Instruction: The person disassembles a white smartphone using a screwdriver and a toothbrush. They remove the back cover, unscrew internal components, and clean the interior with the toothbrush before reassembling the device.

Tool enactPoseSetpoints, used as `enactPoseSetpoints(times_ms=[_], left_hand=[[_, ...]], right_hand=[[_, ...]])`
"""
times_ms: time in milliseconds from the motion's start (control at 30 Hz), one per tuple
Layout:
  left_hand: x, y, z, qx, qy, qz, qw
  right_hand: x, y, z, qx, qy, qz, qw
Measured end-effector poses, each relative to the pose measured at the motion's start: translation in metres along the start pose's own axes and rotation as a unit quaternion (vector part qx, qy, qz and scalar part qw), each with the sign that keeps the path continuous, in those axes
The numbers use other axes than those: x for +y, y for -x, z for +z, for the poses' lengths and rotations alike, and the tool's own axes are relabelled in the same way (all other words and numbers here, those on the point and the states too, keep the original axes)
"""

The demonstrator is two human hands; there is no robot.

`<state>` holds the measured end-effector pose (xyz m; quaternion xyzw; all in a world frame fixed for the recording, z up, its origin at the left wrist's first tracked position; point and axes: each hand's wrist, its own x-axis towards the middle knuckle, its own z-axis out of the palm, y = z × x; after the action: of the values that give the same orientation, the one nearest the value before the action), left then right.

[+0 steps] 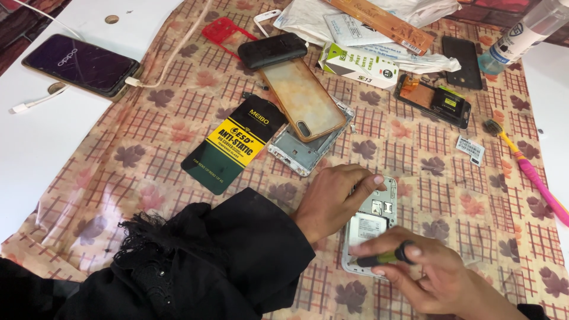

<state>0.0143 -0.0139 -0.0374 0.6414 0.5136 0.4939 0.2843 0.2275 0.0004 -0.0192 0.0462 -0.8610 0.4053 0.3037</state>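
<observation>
Right hand (435,278), nearest, pinches a green-black screwdriver (382,258) lying crosswise, tip leftward, over the opened white phone (370,228), its long axis running toward the camera, left hand (332,198) clamping its left edge; a black-yellow flat packet (234,145) lies beyond-left, a white-green box (358,64) farther back.

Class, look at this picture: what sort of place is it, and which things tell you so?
Probably a phone repair bench. The right hand works a small screwdriver on an opened phone, and a second opened phone and a loose phone frame lie on the patterned cloth.
</observation>
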Motion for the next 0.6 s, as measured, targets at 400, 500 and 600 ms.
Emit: enactPoseSetpoints(times_ms=[400,500,600], left_hand=[[0.003,0.001,-0.001,-0.001,0.007,-0.001,1.000],[0.003,0.001,-0.001,0.006,0.003,0.007,1.000],[0.002,0.000,-0.001,0.003,0.014,0.006,1.000]], right_hand=[[0.007,0.013,-0.003,0.005,0.070,-0.034,0.997],[0.005,0.012,-0.004,-0.010,0.013,-0.023,1.000],[0.001,0.011,-0.002,0.000,0.016,0.011,1.000]])
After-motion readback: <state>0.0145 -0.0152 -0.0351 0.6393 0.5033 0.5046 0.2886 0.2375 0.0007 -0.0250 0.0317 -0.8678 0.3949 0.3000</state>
